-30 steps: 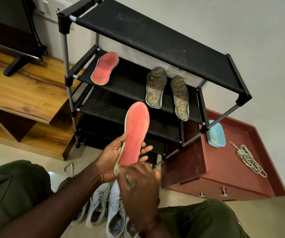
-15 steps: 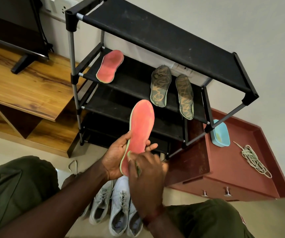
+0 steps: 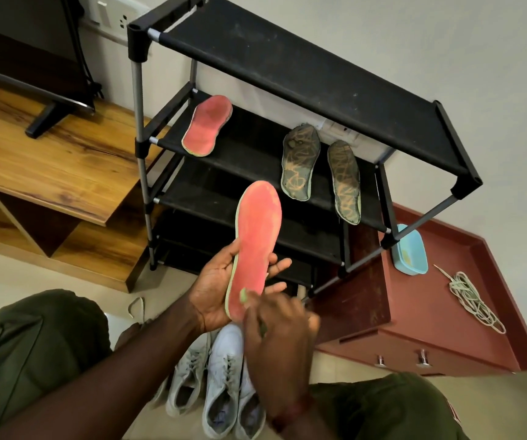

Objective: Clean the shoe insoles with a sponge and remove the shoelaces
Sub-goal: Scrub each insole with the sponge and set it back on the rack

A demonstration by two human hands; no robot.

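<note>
A black shoe rack rises just beyond both hands; a wooden cabinet spreads well out past the left hand, and a red cabinet sits out past the right hand; grey and white shoes stand on the floor directly under the hands, laces threaded; the left hand lies palm up and grasps a red insole, thumb along its near edge and fingers spread behind it, so the insole stands up from the palm with its toe end toward the rack; the right hand is curled tight around a green sponge, mostly hidden inside the fingers, and presses it on the heel end of that insole; above the left hand, on a rack shelf, lies a second red insole; above the right hand, on the same shelf, lie two dark insoles side by side; a blue tub rests on the red cabinet beyond the right hand; further out past it lies a loose bundle of pale laces
</note>
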